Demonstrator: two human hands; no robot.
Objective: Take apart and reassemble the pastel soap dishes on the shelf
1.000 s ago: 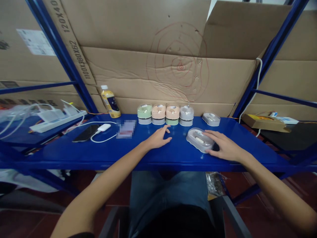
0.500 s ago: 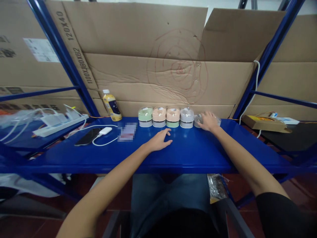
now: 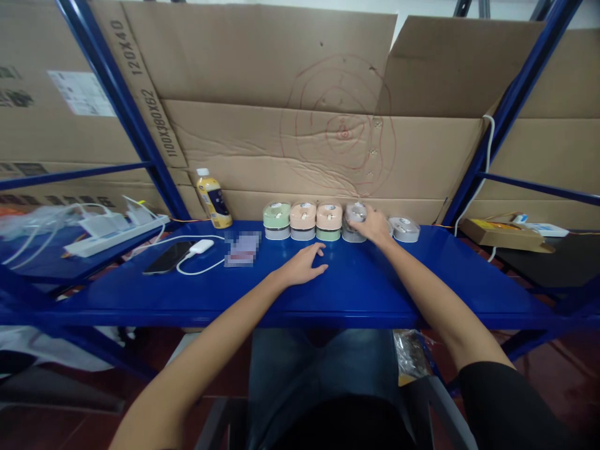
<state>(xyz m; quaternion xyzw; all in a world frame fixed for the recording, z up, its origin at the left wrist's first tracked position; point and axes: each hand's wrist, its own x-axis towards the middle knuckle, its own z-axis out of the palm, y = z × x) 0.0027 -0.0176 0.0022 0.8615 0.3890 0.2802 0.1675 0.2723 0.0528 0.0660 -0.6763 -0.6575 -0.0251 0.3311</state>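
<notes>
My right hand (image 3: pixel 376 225) has its fingers curled over the top grey box with a clear lid (image 3: pixel 357 212), the upper one of a stacked pair at the right end of the row. Left of that pair stand a green-topped stack (image 3: pixel 276 215), a peach-topped stack with a grey base (image 3: pixel 302 215) and a peach-topped stack with a green base (image 3: pixel 329 215). A single grey box (image 3: pixel 405 229) lies just right of my right hand; the hand hides the space beside it. My left hand (image 3: pixel 304 265) rests on the blue shelf (image 3: pixel 300 300), fingers apart, touching no box.
A yellow drink bottle (image 3: pixel 214 200) stands at the back left. In front of it lie a dark phone (image 3: pixel 169 258), a white charger with cable (image 3: pixel 200 247) and a blurred-out flat item (image 3: pixel 242 249). Blue posts and a cardboard wall (image 3: pixel 300 150) bound the shelf.
My right hand has carried a grey box from the front to the back right, let it go beside the other single one, then moved left onto the grey stack. My left hand stayed put.
</notes>
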